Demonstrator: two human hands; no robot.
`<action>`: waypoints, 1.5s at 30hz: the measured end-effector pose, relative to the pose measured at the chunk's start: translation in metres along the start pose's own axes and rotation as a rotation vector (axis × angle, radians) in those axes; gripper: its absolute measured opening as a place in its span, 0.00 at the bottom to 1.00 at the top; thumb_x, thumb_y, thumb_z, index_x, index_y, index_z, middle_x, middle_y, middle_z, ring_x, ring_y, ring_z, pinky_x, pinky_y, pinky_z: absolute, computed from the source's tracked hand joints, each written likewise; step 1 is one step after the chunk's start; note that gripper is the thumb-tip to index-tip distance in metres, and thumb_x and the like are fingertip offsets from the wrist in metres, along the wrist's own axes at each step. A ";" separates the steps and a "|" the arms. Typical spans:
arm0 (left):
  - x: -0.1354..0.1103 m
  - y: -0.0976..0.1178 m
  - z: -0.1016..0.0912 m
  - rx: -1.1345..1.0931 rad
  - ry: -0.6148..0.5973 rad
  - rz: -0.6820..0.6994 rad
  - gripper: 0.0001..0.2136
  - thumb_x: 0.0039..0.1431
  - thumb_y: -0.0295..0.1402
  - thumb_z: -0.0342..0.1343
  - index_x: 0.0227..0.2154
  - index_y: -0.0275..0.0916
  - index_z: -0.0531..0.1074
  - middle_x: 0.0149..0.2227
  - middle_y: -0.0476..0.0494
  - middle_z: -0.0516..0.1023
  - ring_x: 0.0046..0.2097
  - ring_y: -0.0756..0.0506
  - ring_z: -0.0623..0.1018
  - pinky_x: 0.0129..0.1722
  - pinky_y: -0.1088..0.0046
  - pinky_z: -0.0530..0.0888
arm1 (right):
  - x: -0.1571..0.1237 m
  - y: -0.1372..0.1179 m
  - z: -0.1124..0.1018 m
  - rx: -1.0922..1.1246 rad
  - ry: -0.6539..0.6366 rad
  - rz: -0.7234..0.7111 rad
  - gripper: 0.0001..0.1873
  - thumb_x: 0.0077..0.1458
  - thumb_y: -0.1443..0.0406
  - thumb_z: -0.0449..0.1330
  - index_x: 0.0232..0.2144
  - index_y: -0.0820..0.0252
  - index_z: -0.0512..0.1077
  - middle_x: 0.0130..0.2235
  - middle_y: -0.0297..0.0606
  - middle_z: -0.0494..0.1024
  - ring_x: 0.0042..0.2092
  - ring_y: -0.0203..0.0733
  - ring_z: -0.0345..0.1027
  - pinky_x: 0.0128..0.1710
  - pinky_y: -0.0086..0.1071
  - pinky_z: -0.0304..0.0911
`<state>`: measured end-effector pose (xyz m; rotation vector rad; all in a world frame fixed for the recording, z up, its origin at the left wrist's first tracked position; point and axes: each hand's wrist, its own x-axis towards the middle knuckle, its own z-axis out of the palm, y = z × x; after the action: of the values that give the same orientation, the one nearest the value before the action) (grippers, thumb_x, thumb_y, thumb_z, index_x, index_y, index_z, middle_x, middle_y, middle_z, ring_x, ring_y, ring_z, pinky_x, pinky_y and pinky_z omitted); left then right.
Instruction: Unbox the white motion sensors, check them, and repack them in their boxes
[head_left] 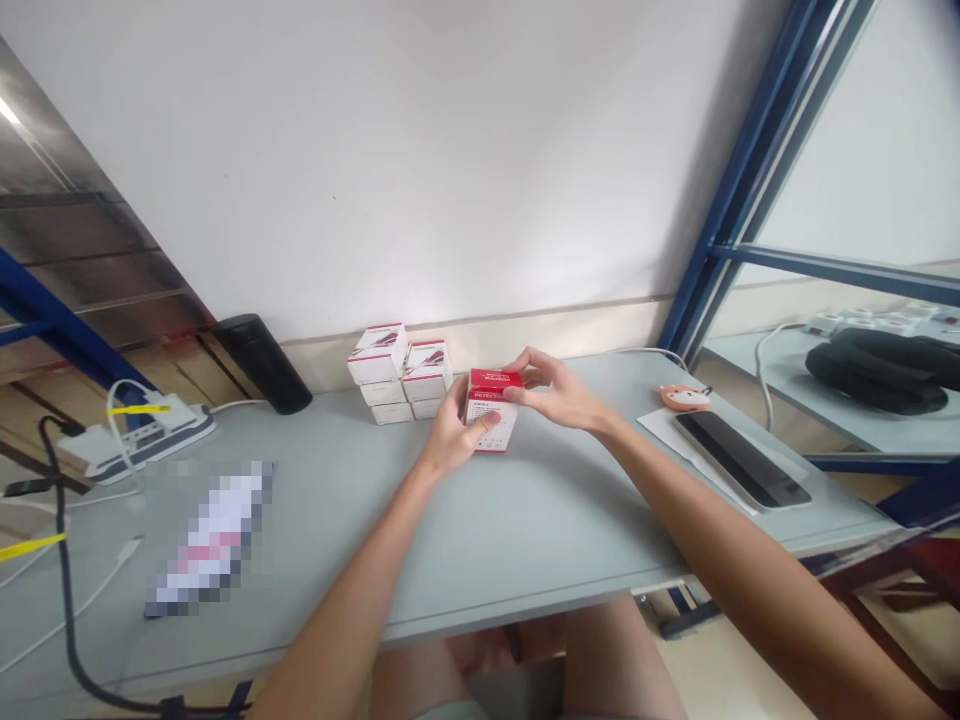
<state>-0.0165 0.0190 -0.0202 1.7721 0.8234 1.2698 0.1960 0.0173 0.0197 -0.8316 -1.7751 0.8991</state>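
smooth cardboard box [496, 439], matt tabletop [570, 530]

The left hand [455, 432] covers the left side of the red-and-white box [501, 432], and its fingers behind the box are hidden; the small print on the box's near side is too fine to read. Farther left, the stacked boxes [377, 358] bear blurred lettering, and the left hand stands partly in front of the rightmost ones. A coarse mosaic masks the flat item [214, 525] at left. The phone [742, 460] hides part of the white paper [658, 428]. At far right, a dark object [874, 372] is cut off by the edge.
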 end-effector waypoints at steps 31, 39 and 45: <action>-0.013 0.007 -0.008 0.697 0.278 0.248 0.25 0.56 0.37 0.67 0.52 0.46 0.62 0.47 0.44 0.76 0.46 0.43 0.80 0.45 0.66 0.75 | -0.001 0.002 -0.010 -0.761 0.154 -0.261 0.12 0.62 0.67 0.57 0.40 0.50 0.81 0.56 0.41 0.71 0.54 0.51 0.68 0.53 0.47 0.67; -0.012 -0.001 -0.004 0.801 0.173 0.518 0.21 0.60 0.35 0.65 0.54 0.48 0.67 0.50 0.42 0.80 0.50 0.41 0.80 0.51 0.64 0.76 | 0.008 0.026 0.016 -0.398 0.233 0.090 0.09 0.58 0.55 0.67 0.33 0.53 0.82 0.53 0.43 0.74 0.62 0.53 0.62 0.60 0.46 0.64; -0.010 0.015 0.008 0.610 0.212 0.050 0.29 0.58 0.44 0.66 0.61 0.51 0.66 0.53 0.42 0.80 0.52 0.39 0.80 0.51 0.61 0.75 | 0.013 0.025 0.000 -0.365 0.303 0.137 0.11 0.60 0.57 0.61 0.30 0.55 0.77 0.53 0.41 0.73 0.55 0.50 0.68 0.55 0.44 0.65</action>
<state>-0.0111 0.0014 -0.0134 2.1546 1.4088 1.3445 0.1952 0.0402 0.0042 -1.2663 -1.6472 0.5034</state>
